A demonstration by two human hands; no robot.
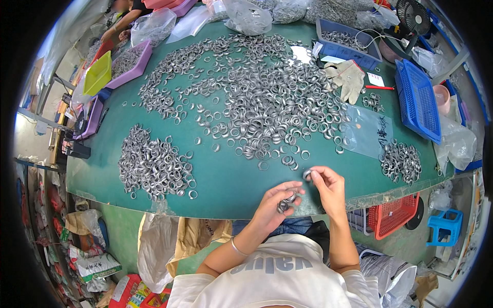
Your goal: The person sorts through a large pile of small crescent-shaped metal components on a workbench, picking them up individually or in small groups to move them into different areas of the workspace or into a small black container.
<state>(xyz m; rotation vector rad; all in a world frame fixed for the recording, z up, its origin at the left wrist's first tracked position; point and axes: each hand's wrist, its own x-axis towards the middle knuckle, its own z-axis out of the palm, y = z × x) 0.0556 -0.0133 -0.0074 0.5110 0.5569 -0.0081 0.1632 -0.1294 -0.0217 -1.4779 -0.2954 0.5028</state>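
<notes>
Just above the near edge of the green table (221, 190), my left hand (275, 205) is curled around several grey metal rings (283, 205). To its right, my right hand (328, 186) pinches a metal ring (307, 175) between thumb and fingertips. A large spread of similar rings (277, 102) covers the table's middle and far side. One separate heap of rings (154, 163) lies at the left, and a smaller heap (401, 162) lies near the right edge.
Along the right stand a blue basket (418, 100) and a fan (413, 18), with work gloves (349, 79) and a clear plastic bag (367, 131) beside the rings. Purple (131, 66) and yellow (97, 74) trays line the left. Another person's arm (120, 25) reaches in at far left.
</notes>
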